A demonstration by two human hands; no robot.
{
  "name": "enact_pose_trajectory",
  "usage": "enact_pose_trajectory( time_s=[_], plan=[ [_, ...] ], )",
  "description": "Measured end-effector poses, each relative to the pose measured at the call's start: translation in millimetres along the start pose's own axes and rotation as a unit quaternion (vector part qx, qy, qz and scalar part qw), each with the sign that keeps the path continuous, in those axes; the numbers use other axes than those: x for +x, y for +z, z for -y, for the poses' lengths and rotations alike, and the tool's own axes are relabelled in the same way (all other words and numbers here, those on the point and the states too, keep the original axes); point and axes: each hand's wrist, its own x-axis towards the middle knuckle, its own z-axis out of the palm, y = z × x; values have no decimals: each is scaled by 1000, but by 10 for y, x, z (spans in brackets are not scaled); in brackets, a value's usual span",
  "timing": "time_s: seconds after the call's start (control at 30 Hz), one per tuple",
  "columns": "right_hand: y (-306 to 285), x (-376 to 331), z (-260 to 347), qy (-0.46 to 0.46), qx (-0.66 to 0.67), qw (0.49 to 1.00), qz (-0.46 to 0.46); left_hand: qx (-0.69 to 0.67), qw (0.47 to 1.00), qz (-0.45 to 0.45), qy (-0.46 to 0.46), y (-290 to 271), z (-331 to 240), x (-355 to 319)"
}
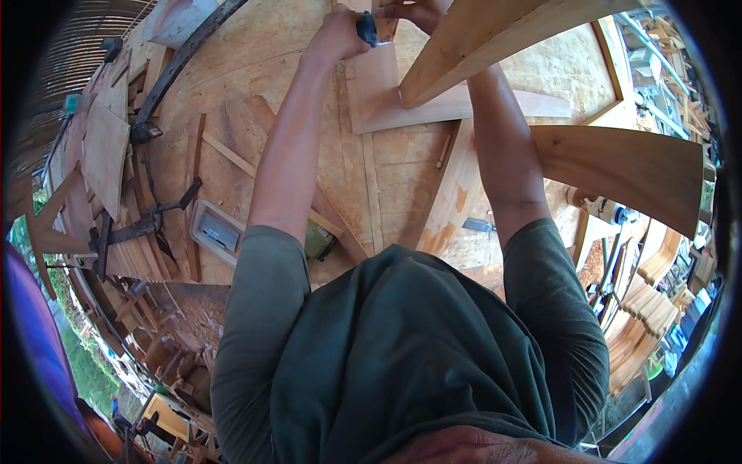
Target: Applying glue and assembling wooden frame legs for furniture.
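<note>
My left hand is stretched far out over the plywood bench and is closed around a small blue-handled tool. The tool sits at the far end of a thin flat board. My right hand is right beside it, fingers curled by a small brown wooden piece. The picture's top edge cuts this hand off, so its grip is unclear. A thick pale wooden beam slants over the board and across my right forearm.
A wide curved wooden plank lies at the right, a chisel and a thin stick near my right arm. At the left are a white tray, dark clamps, loose slats, a white bucket. Cut wooden pieces are stacked lower right.
</note>
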Motion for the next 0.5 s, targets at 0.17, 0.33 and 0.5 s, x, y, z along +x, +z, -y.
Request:
enact_pose_trajectory(
  time_s=[0.17, 0.33, 0.5],
  plan=[
    [-14, -25, 50, 58, -34, 998, -20, 70, 998, 3, -9, 26, -140, -32],
    [-70, -33, -3, 56, -41, 997, -14, 31, 999, 38, -21, 6, -133, -106],
    [-99, -65, -25, 50, -34, 998, -14, 47, 996, 68, -10, -34, -197, -202]
  ],
)
